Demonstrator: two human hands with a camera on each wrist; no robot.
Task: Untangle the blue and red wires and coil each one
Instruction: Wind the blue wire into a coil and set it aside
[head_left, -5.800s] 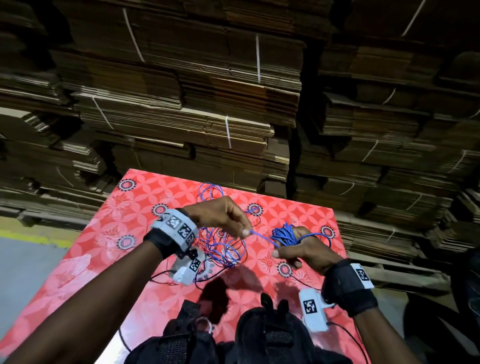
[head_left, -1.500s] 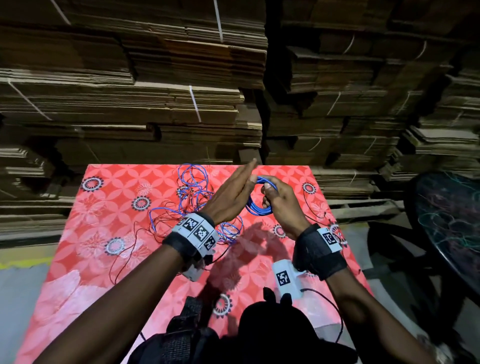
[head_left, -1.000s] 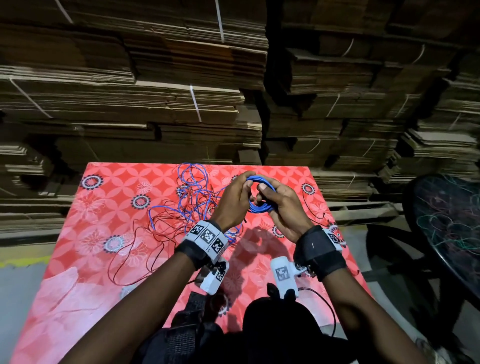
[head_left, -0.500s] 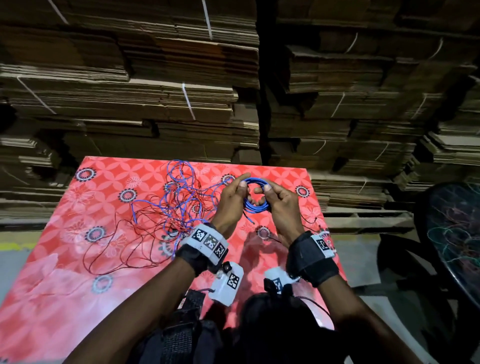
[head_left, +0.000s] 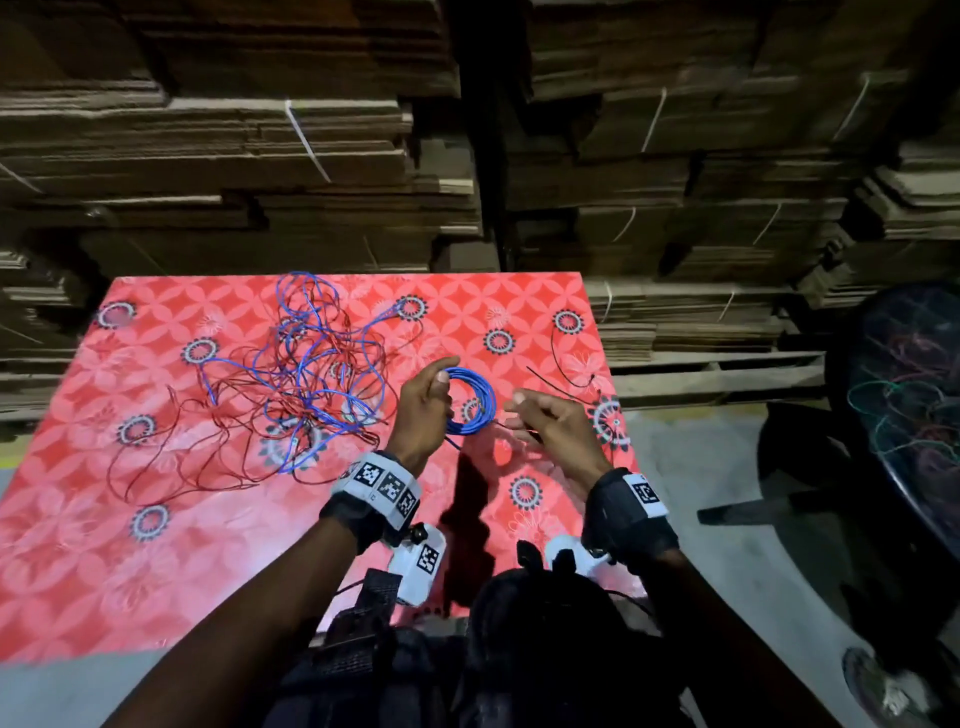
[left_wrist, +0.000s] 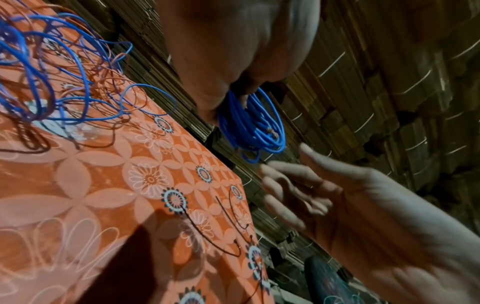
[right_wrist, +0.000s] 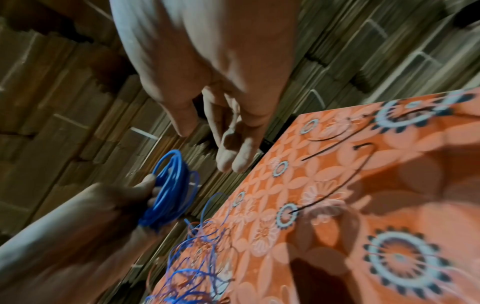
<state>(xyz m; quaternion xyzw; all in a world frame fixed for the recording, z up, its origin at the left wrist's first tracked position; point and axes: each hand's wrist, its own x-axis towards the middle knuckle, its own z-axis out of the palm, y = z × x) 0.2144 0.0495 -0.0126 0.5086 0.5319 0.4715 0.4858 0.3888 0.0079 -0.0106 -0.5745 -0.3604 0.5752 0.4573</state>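
A small blue coil (head_left: 470, 400) is wound, pinched by the left hand (head_left: 423, 402) above the tabletop (head_left: 545, 301). The right hand (head_left: 550, 421), apparently empty, has loosely spread fingers (right_wrist: 228, 156). At nine o'clock, the blue-red tangle (head_left: 291, 384) remains unsorted.

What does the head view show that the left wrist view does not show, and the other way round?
Only the head view shows the whole red floral tablecloth, the full spread of the red wire on it, both wrist bands and the dark round table at the right.

Only the left wrist view shows the bare metal wire end sticking out of the blue coil, and the open palm side of the right hand.

Both show the left hand gripping the blue coil, the right hand apart from it, the loose tangle and the stacked cardboard.
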